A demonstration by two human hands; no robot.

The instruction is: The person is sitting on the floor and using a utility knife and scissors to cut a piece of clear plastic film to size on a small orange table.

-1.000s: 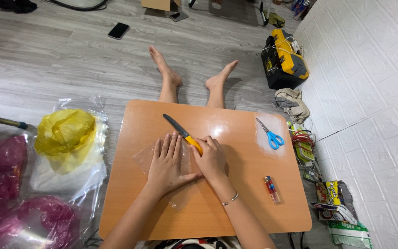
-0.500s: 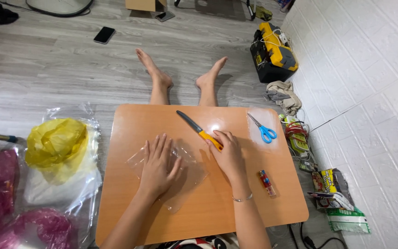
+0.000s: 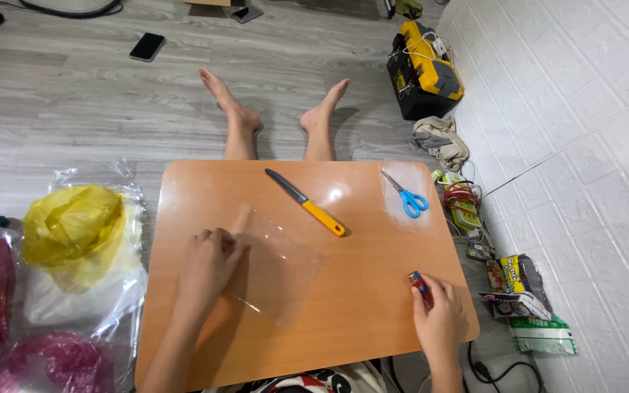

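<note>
Fingers [image 3: 216,240] of the left hand [image 3: 205,266] press, half curled, on a clear plastic sheet [image 3: 282,266] lying mid-desk [image 3: 373,291], its edges hard to trace. Near the desk's right edge, the right hand [image 3: 440,320] closes its fingers on a red lighter [image 3: 420,284], partly hidden. Beyond lie a yellow-handled knife [image 3: 307,204] and blue scissors [image 3: 405,195].

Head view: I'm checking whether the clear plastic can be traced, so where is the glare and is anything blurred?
Head view: sharp throughout; a soft glare patch sits on the table beside the knife; the clear plastic sheet shows only by faint bright edges under the left hand; straight lines bow near the frame edges.
</note>
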